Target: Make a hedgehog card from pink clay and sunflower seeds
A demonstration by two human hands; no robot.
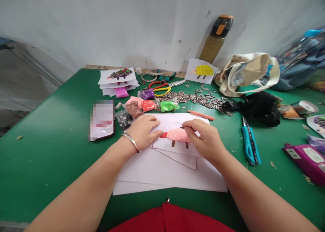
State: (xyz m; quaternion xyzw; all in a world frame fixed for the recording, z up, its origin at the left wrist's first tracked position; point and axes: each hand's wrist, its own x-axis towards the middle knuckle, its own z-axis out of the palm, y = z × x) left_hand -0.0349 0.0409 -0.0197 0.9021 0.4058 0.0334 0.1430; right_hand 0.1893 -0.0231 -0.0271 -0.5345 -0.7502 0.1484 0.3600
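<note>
A pink clay animal figure [177,135] with a red snout and brown legs lies on a small white card [162,146], on top of larger white sheets [152,171]. My left hand [143,132] rests on the card's left side, fingers spread, thumb tip beside the red snout. Over the figure's right part, my right hand [203,135] pinches a small dark sunflower seed [182,127], its tip just showing at the fingertips. The rest of the seed is hidden by my fingers. Loose sunflower seeds [203,98] lie behind the sheets.
Bags of coloured clay [169,105], scissors [175,84] and finished cards [118,76] lie behind. A phone [103,120] is at left. At right are a blue utility knife [250,144], an orange clay tool [201,114], and a cloth bag [250,74]. A bottle [215,39] leans on the wall.
</note>
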